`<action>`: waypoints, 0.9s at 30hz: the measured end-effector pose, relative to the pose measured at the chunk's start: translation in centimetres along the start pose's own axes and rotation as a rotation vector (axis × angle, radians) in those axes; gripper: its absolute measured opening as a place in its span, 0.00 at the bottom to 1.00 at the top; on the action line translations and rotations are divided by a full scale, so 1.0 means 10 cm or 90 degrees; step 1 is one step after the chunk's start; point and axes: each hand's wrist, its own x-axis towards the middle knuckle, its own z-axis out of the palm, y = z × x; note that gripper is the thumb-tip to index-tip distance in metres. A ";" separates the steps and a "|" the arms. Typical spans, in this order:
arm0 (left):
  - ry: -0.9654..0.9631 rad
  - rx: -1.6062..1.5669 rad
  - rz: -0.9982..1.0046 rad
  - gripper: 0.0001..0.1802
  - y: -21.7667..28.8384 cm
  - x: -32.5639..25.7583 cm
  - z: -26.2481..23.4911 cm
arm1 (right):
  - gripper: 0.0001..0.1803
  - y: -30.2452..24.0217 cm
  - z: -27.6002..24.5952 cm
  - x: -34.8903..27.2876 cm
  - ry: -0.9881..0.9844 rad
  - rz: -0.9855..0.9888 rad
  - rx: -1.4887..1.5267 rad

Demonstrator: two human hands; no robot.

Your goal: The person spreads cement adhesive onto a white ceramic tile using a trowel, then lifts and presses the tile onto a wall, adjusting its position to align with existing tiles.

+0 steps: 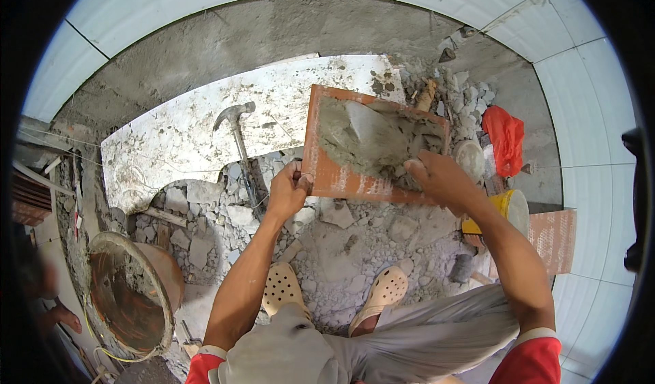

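Note:
A reddish-brown tile (333,181) is held back side up in front of me, above the rubble. Wet grey mortar (348,145) is heaped over its upper and middle part, while the lower left is bare. My left hand (290,192) pinches the tile's left edge near its lower corner. Closed at the lower right of the tile, my right hand (443,179) grips a trowel (363,119). Its pale blade lies in the mortar, partly coated, and the handle is hidden by my fingers.
Behind the tile lies a mortar-spattered white board (184,135) with a hammer (237,128) across its edge. A mortar-crusted bucket (170,295) stands left, near another person's limb (65,319). To the right are a red plastic bag (503,138), a yellow container (500,210) and another tile (556,237).

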 end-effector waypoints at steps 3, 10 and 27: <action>-0.005 -0.025 0.001 0.06 0.02 -0.03 0.00 | 0.25 0.18 0.37 0.23 0.077 -0.101 -0.152; -0.004 0.007 -0.008 0.06 0.07 -0.02 -0.02 | 0.28 -0.10 -0.18 0.29 -0.098 -0.080 -0.068; -0.005 -0.009 -0.001 0.07 -0.06 0.01 -0.05 | 0.28 -0.18 -0.41 0.06 -0.141 0.006 0.084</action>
